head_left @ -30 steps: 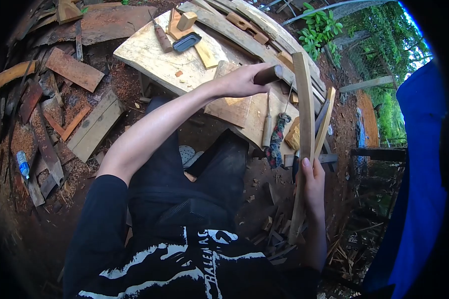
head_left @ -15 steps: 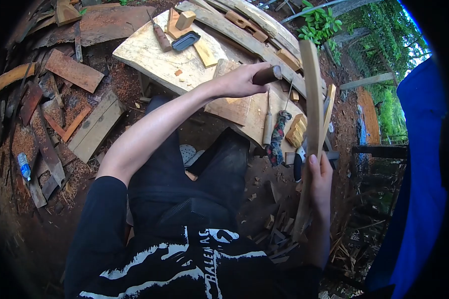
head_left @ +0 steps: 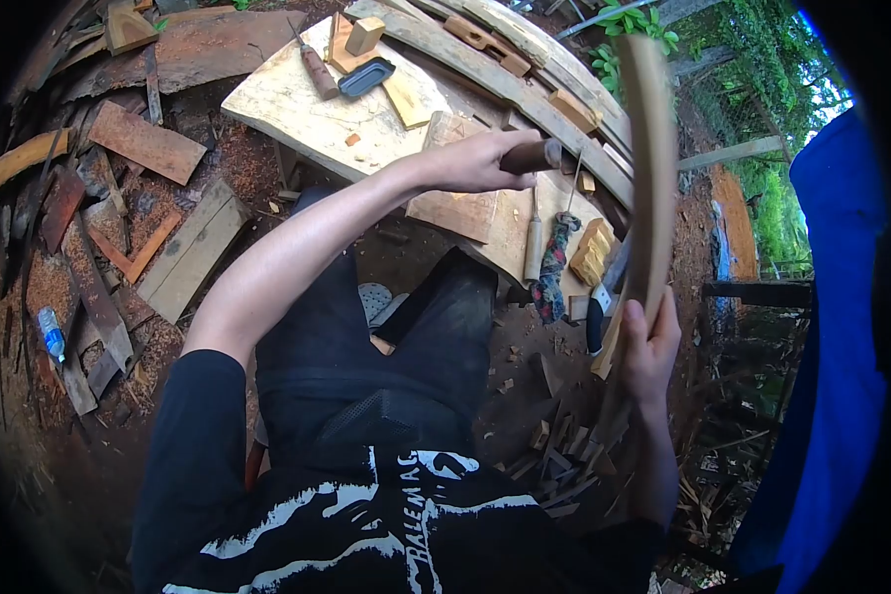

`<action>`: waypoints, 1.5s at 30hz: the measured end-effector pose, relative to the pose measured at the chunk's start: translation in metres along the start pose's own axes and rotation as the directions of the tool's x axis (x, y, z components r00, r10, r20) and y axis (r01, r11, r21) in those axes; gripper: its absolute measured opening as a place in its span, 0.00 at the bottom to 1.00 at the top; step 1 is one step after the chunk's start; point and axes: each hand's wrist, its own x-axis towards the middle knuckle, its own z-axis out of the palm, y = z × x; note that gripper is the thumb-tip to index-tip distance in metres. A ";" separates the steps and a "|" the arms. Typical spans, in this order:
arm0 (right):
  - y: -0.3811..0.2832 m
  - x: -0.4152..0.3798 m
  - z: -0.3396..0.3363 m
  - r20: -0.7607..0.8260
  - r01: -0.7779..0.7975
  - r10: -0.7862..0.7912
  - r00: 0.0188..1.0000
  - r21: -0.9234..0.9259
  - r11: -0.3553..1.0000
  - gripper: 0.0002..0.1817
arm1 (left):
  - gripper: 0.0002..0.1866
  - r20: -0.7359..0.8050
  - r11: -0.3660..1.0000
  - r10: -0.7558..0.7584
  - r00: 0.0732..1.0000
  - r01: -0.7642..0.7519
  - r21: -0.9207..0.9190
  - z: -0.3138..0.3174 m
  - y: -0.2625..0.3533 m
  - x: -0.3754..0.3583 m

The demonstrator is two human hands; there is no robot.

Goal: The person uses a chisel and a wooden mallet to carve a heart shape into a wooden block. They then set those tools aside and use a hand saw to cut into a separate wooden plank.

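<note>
Lifting a curved wooden strip for a look, tool waiting in the other hand

The right hand [head_left: 649, 346] is gripping the lower end of the curved wooden strip [head_left: 653, 178], fingers wrapped tight, raising it upright beside the knee — probably checking its line. The next move is likely calling for steadying the strip before cutting. Farther out, the left hand [head_left: 475, 163] is clenching a dark tool handle [head_left: 531, 155] above the desk [head_left: 297, 109], just over a chisel [head_left: 533, 247].

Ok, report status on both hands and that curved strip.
Left hand shut on dark tool handle over the workbench. Right hand shut on curved wooden strip, raised upright. Nothing between them.
</note>
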 end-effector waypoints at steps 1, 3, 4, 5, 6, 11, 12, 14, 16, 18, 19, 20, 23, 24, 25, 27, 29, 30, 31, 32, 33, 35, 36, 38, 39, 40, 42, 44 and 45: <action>0.004 -0.002 0.001 -0.015 -0.008 0.008 1.000 0.036 0.999 0.18 | 0.29 -0.005 1.000 -0.003 1.000 0.003 -0.002 0.000 -0.002 0.000; -0.003 -0.001 0.003 0.062 -0.019 0.023 0.998 -0.056 0.998 0.19 | 0.31 -0.040 1.000 0.003 0.999 -0.003 0.003 0.000 -0.007 0.002; -0.011 0.002 0.004 0.153 -0.013 0.042 0.987 -0.188 0.982 0.19 | 0.31 -0.040 1.000 0.005 0.999 -0.005 0.004 0.002 -0.012 0.002; -0.009 0.003 0.001 0.199 -0.030 0.074 0.977 -0.219 0.975 0.20 | 0.30 -0.071 0.997 0.069 0.995 -0.072 -0.031 0.006 -0.016 0.002; -0.007 0.002 0.001 0.192 -0.030 0.074 0.979 -0.221 0.975 0.20 | 0.30 -0.105 0.988 0.134 0.985 -0.141 -0.064 0.006 -0.012 0.003; 0.019 -0.008 0.021 -0.018 0.138 -0.138 0.990 -0.006 0.990 0.20 | 0.32 -0.023 0.999 -0.002 1.000 0.001 -0.039 -0.005 -0.003 0.000; 0.010 -0.008 0.019 0.065 0.081 -0.073 0.995 -0.117 0.990 0.20 | 0.33 -0.027 0.996 0.023 0.999 -0.025 -0.084 -0.006 -0.003 0.002; -0.006 -0.003 0.007 0.183 -0.021 0.066 0.981 -0.237 0.971 0.19 | 0.32 -0.062 0.991 0.072 0.995 -0.078 -0.109 -0.001 -0.012 0.007; -0.002 -0.003 0.004 0.144 -0.037 0.061 0.988 -0.165 0.986 0.19 | 0.33 -0.098 0.995 0.027 0.995 -0.037 -0.095 -0.006 -0.005 0.007; 0.005 -0.004 0.007 0.108 -0.052 0.063 0.992 -0.094 0.994 0.19 | 0.34 -0.057 0.998 -0.028 0.998 0.025 -0.053 -0.010 -0.003 0.007; 0.009 -0.004 0.010 0.066 0.007 -0.002 0.998 -0.075 0.997 0.19 | 0.34 -0.075 0.997 -0.041 0.996 0.036 -0.066 -0.010 -0.003 0.006; 0.010 -0.003 0.014 0.021 0.067 -0.066 0.998 -0.057 0.996 0.20 | 0.33 -0.092 0.996 -0.053 0.994 0.046 -0.077 -0.010 -0.004 0.006; -0.010 0.003 0.010 0.096 -0.040 0.053 0.994 -0.130 0.991 0.19 | 0.30 -0.210 0.995 -0.024 0.977 0.003 -0.100 -0.002 -0.009 0.003; -0.012 0.004 0.010 0.115 -0.114 0.127 0.985 -0.114 0.987 0.19 | 0.30 -0.211 0.995 -0.020 0.977 0.000 -0.097 -0.004 -0.005 0.004; -0.009 0.005 0.010 0.091 -0.068 0.080 0.993 -0.133 0.989 0.19 | 0.30 -0.175 0.997 -0.022 0.984 0.008 -0.078 -0.007 -0.003 0.004; 0.000 0.000 0.021 0.049 0.006 -0.001 0.999 -0.092 0.996 0.19 | 0.30 -0.144 0.998 -0.027 0.989 0.019 -0.059 -0.008 0.000 0.003; -0.007 -0.004 0.020 0.092 -0.039 0.050 0.995 -0.118 0.992 0.19 | 0.31 -0.167 0.994 -0.037 0.985 0.018 -0.109 -0.007 0.000 0.004; -0.010 -0.006 0.019 0.091 -0.038 0.049 0.995 -0.116 0.992 0.19 | 0.31 -0.167 0.994 -0.036 0.985 0.019 -0.107 -0.006 0.000 0.003; -0.012 -0.009 0.018 0.095 -0.062 0.074 0.993 -0.123 0.990 0.20 | 0.30 -0.200 0.984 -0.044 0.979 0.009 -0.175 -0.005 0.000 0.003; -0.013 -0.010 0.016 0.099 -0.082 0.095 0.991 -0.131 0.988 0.20 | 0.30 -0.235 0.971 -0.052 0.971 -0.006 -0.241 -0.005 -0.001 0.005; -0.018 -0.013 0.016 0.090 -0.087 0.099 0.991 -0.129 0.988 0.20 | 0.28 -0.275 0.986 -0.084 0.958 0.040 -0.162 -0.006 -0.004 0.010; -0.010 -0.021 0.018 0.045 -0.047 0.050 0.998 -0.062 0.997 0.19 | 0.25 -0.372 0.964 -0.185 0.910 0.094 -0.250 -0.012 -0.013 0.015; -0.006 -0.025 0.020 -0.006 -0.010 0.010 1.000 0.006 1.000 0.19 | 0.25 -0.454 0.954 -0.212 0.866 0.083 -0.289 -0.015 -0.008 0.016; -0.003 -0.031 0.022 -0.036 -0.010 0.012 0.999 0.041 0.999 0.18 | 0.25 -0.556 0.937 -0.210 0.804 0.003 -0.349 -0.020 0.000 0.011; 0.001 -0.035 0.022 -0.031 -0.040 0.042 0.999 0.054 0.998 0.18 | 0.25 -0.606 0.962 -0.177 0.776 0.007 -0.272 -0.021 -0.003 0.011; 0.005 -0.038 0.023 -0.025 -0.069 0.071 0.997 0.068 0.995 0.18 | 0.26 -0.652 0.981 -0.140 0.745 0.016 -0.193 -0.022 -0.007 0.011; 0.010 -0.042 0.028 -0.031 -0.086 0.088 0.996 0.073 0.994 0.18 | 0.27 -0.644 0.989 -0.111 0.757 0.021 -0.146 -0.021 -0.010 0.009; 0.015 -0.045 0.033 -0.036 -0.102 0.105 0.994 0.075 0.992 0.18 | 0.28 -0.635 0.995 -0.082 0.768 0.024 -0.100 -0.018 -0.008 0.005; 0.017 -0.046 0.035 -0.023 -0.120 0.121 0.992 0.045 0.992 0.18 | 0.29 -0.633 0.995 -0.073 0.770 0.015 -0.096 -0.016 -0.008 0.004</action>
